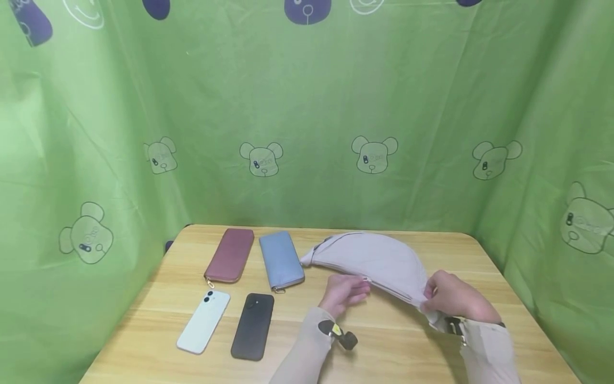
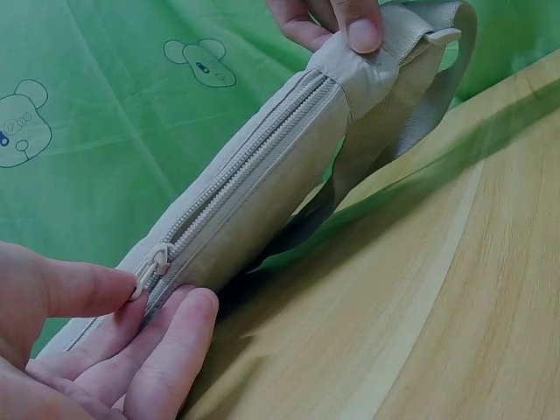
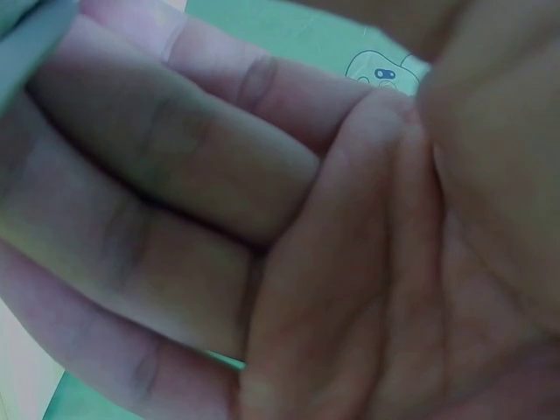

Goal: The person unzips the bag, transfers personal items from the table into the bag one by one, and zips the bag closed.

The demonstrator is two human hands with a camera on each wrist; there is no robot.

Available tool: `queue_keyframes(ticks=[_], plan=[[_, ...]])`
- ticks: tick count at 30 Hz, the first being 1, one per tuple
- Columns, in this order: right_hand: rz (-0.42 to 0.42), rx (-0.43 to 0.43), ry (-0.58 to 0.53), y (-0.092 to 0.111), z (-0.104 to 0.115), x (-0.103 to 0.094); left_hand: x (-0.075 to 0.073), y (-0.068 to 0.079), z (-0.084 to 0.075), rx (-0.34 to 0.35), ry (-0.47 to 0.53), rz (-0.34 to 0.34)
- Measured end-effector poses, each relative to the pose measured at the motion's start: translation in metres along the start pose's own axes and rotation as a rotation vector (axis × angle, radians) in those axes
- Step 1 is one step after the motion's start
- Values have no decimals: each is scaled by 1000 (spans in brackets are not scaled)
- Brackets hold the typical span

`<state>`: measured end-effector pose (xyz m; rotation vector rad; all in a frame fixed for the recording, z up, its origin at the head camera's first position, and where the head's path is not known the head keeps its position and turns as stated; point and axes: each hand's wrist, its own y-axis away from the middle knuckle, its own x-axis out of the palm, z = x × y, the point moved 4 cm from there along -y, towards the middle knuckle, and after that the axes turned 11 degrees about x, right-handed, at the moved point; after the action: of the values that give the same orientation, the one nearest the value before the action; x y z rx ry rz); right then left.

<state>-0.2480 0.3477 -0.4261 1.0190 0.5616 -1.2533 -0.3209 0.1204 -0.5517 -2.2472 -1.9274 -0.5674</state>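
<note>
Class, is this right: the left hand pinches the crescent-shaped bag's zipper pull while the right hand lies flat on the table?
The right hand is not lying flat: the head view shows it pinching the bag's end. The left hand does pinch the zipper pull.

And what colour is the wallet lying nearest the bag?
The wallet is blue; the head view shows it best.

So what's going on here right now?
A person is handling a pale bag on the wooden table. The left grip pinches the zipper pull, while the right grip holds the bag's right end. The zip is partly open, its teeth parted between the pull and that end. To the left of the bag lie a maroon wallet and a blue wallet, with a white phone and a black phone nearer the person, both backs up.
</note>
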Motion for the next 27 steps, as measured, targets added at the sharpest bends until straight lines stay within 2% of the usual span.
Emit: queue_keyframes(ticks=[16, 27], plan=[[4, -12, -21, 1, 0, 1, -1, -2, -2, 16, 9, 25], [-4, -13, -16, 3, 0, 0, -6, -1, -5, 27, -5, 14]])
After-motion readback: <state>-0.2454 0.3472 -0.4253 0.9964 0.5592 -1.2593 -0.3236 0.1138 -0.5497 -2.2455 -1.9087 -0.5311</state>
